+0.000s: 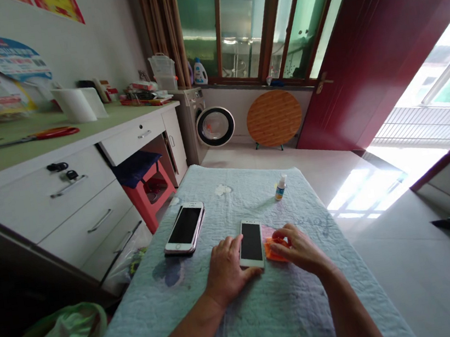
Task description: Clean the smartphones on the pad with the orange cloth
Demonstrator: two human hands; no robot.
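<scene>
A white smartphone (252,242) with a dark screen lies face up on the cloth-covered table (220,196). My left hand (227,267) grips it, fingers along its left edge and thumb at its lower end. Just right of the phone, my right hand (299,247) has its fingers closed on an orange cloth (275,253) resting on the table. A small spray bottle (280,187) stands upright beyond that hand. To the left, another white phone (185,228) lies face up on top of a dark, flat item.
A pink stool (153,189) stands by the white-drawered desk (74,194) on the left. Red-handled scissors (58,133) and a paper roll (76,105) are on the desk. A washing machine (190,112) with its door open and a round wooden board (274,118) are behind.
</scene>
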